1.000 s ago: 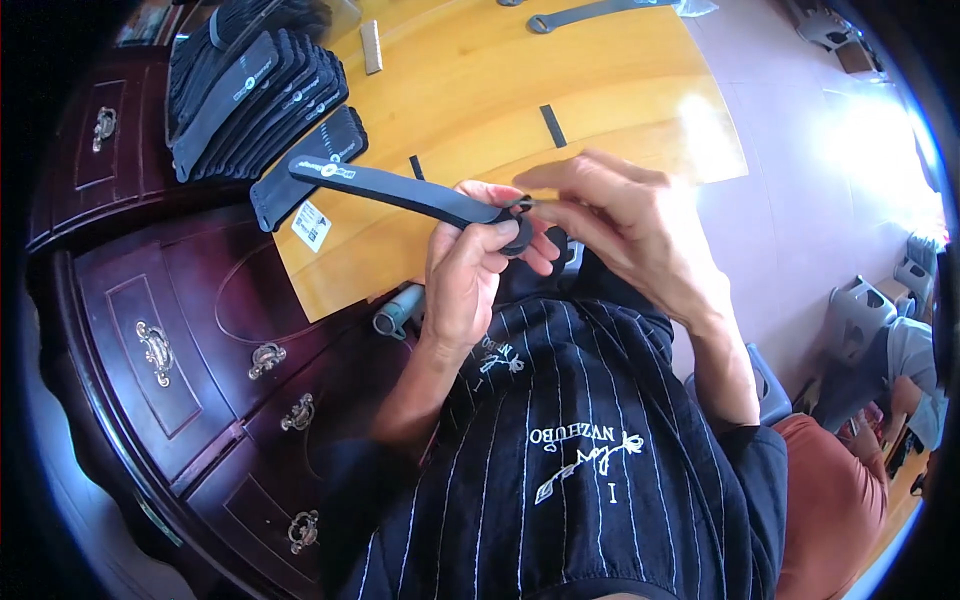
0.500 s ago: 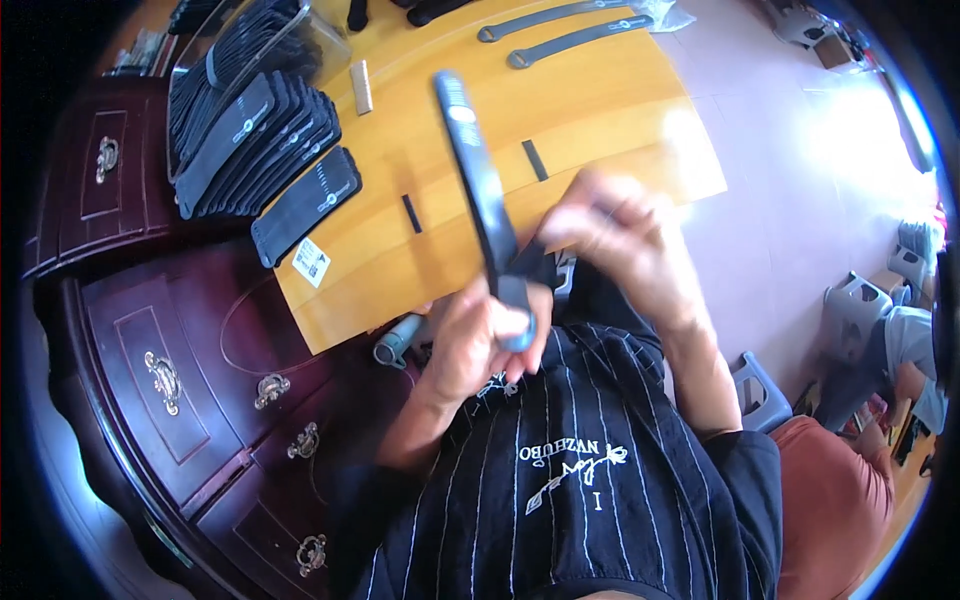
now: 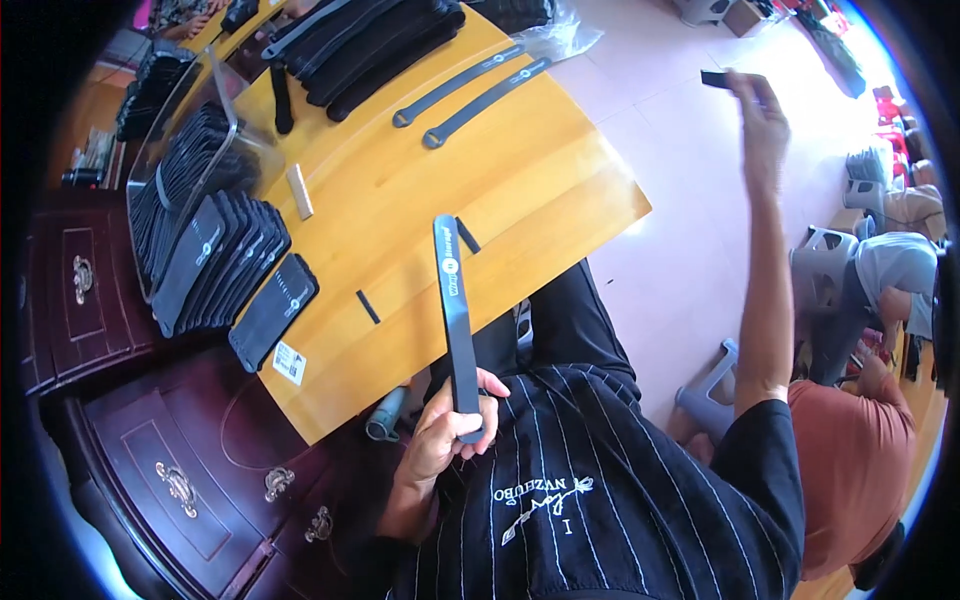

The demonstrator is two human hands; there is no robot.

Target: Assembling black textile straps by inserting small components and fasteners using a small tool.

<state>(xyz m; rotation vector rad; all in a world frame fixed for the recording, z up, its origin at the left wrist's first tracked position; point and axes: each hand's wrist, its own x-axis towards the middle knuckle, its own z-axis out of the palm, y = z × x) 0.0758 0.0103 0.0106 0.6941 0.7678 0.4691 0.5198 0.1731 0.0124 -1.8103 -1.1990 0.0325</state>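
My left hand [image 3: 440,437] is closed round the lower end of a long black strap [image 3: 456,330], which stands up over the near table edge. Far out to the right, over the floor, my right hand [image 3: 763,125] pinches a small black strip [image 3: 714,78] between its fingertips. Behind the upright strap, one short black strip [image 3: 468,235] lies on the table, and another short strip [image 3: 368,307] lies to its left. Two long loose straps [image 3: 488,105] rest side by side toward the far edge.
Stacked black straps [image 3: 225,262] and a small bundle [image 3: 275,312] sit on the table's left, beside a clear bin [image 3: 148,185]. A white label [image 3: 290,364] lies nearby. Dark red drawers [image 3: 180,470] flank the left. A stool [image 3: 712,390] and a person [image 3: 850,470] are on the right.
My right hand has swung away from the strap, out to the far right, with a small black strip in its fingers. The left hand still grips the strap, slightly lower in view.
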